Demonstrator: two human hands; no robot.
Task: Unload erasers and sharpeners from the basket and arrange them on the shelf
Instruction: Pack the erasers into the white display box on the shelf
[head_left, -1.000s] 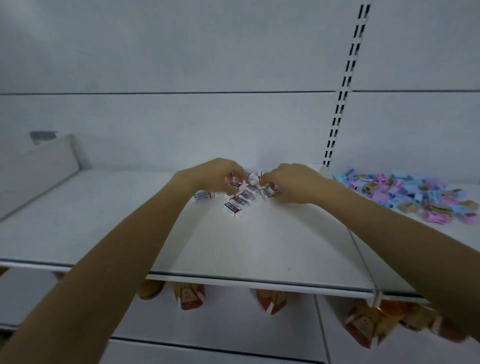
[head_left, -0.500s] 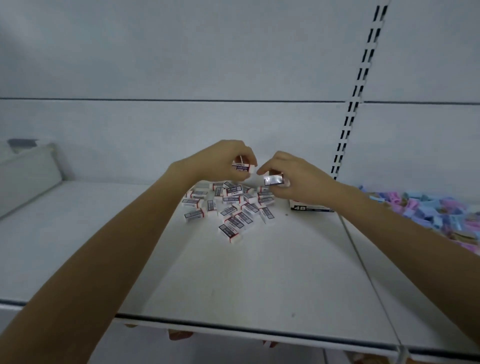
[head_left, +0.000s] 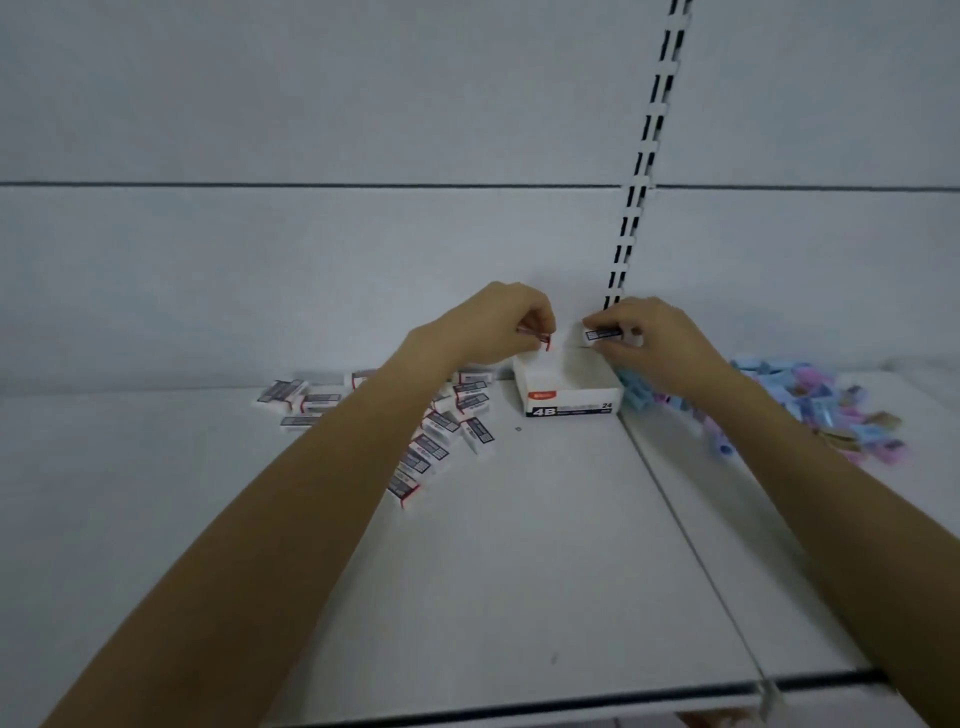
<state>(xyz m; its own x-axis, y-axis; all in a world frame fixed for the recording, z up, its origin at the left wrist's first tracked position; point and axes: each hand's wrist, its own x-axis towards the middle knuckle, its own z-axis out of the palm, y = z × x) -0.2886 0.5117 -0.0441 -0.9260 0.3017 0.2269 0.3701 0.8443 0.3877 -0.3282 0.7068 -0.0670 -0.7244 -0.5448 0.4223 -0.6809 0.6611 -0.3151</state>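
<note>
One eraser is pinched by fingers of the left hand, another eraser by the right hand.

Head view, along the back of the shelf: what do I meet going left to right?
Loose erasers → left hand pinching an eraser → white 4B box → right hand pinching another eraser → pile of pastel sharpeners.
</note>
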